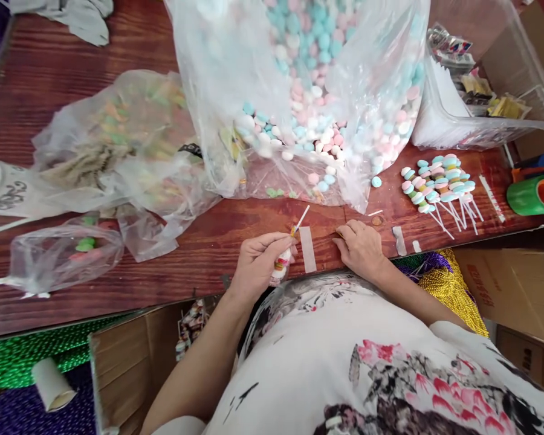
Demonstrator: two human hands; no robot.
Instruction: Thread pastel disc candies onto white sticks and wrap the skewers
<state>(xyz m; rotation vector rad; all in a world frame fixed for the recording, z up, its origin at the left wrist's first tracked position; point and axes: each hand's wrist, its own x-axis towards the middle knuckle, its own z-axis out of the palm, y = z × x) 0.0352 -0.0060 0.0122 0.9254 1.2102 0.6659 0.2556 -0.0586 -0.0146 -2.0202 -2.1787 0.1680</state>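
My left hand [265, 260] grips a wrapped candy skewer [280, 269] near the front edge of the table. Its white stick points up and away past my fingers, with a gold tie around the wrapper's neck. Pink, white and yellow pieces show through the clear wrapper; my fingers hide part of it. My right hand [361, 246] rests on the table, thumb and fingers bent together at the tips. Whatever lies between them is too small to make out. A pale strip [307, 249] lies on the wood between both hands.
A large clear bag of pastel candies [299, 121] stands behind my hands. Candy skewers [442, 181] lie in a pile at right, beside green tape [532, 196] and a plastic bin [485, 130]. Bags of gummy candy [118, 139] cover the left. Below the edge sits a cardboard box [127, 362].
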